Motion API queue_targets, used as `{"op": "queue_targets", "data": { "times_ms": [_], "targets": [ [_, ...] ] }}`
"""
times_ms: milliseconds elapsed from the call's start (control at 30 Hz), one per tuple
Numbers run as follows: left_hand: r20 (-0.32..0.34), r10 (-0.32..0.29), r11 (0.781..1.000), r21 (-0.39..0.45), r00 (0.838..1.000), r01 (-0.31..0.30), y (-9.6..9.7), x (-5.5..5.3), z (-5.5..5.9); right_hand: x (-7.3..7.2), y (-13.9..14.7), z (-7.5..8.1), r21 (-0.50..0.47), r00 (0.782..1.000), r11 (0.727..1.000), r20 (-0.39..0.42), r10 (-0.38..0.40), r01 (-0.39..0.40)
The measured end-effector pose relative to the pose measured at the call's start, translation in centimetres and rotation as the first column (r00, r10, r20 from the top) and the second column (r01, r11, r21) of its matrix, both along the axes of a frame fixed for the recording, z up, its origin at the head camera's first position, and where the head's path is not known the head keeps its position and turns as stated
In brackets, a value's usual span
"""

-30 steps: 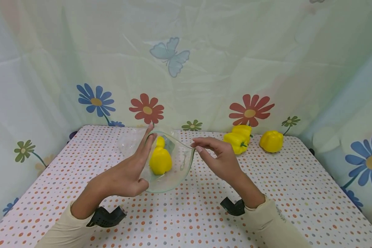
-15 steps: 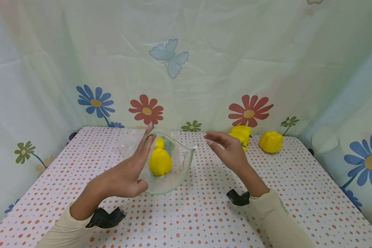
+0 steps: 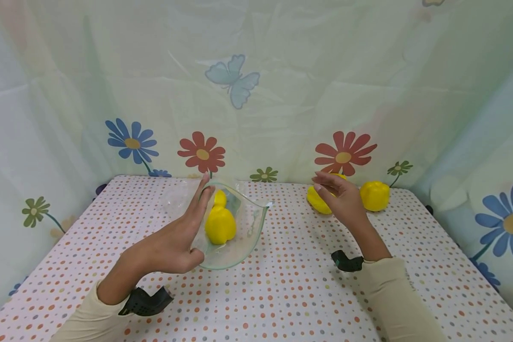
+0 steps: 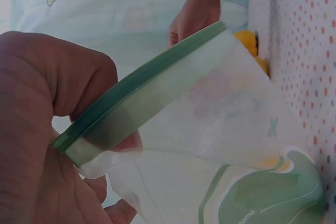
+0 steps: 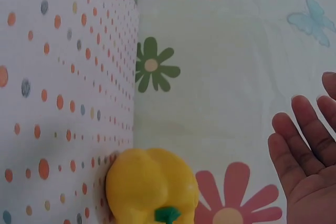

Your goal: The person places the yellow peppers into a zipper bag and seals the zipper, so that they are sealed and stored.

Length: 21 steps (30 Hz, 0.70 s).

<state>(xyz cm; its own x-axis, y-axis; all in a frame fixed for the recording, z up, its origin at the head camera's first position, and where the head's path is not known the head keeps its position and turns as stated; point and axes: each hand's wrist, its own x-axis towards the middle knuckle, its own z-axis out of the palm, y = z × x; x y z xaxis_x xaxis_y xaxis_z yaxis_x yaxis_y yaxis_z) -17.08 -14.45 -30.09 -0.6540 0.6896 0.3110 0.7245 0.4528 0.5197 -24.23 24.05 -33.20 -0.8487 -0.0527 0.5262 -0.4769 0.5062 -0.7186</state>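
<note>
My left hand (image 3: 166,244) holds a clear zip bag (image 3: 243,249) with a green rim, its mouth spread wide. In the left wrist view, a finger is inside the green zip strip (image 4: 152,77) while others stay outside. Two yellow bell peppers (image 3: 220,227) lie in the bag, one behind the other. At the back right, my right hand (image 3: 344,202) holds nothing, its fingers loosely extended. It partly hides a yellow bell pepper (image 3: 318,201) and another just behind it. In the right wrist view, a bell pepper (image 5: 149,187) with a green stem sits below the fingers.
A further yellow bell pepper (image 3: 375,195) rests near the table's back right edge. Crumpled clear plastic (image 3: 173,197) lies behind the left hand. The table has a dotted cover (image 3: 256,304), and a flowered curtain (image 3: 282,118) hangs along its back and sides.
My right hand has let go of the bag's right corner and moved right to the bell peppers at the back. The left hand has stayed in place on the bag.
</note>
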Motion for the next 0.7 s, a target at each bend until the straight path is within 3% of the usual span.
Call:
{"op": "queue_targets", "data": {
  "times_ms": [333, 700],
  "targets": [
    [0.002, 0.017, 1.000, -0.007, 1.000, -0.017, 0.0, 0.0, -0.1, -1.0, 2.6, -1.7, 0.089, 0.991, 0.993, 0.096, -0.090, 0.082],
    [0.002, 0.010, 1.000, -0.020, 1.000, -0.010, 0.0, 0.1, 0.1, -2.2, 4.3, -4.2, 0.126, 0.976, 0.981, 0.142, -0.163, 0.145]
  ]
}}
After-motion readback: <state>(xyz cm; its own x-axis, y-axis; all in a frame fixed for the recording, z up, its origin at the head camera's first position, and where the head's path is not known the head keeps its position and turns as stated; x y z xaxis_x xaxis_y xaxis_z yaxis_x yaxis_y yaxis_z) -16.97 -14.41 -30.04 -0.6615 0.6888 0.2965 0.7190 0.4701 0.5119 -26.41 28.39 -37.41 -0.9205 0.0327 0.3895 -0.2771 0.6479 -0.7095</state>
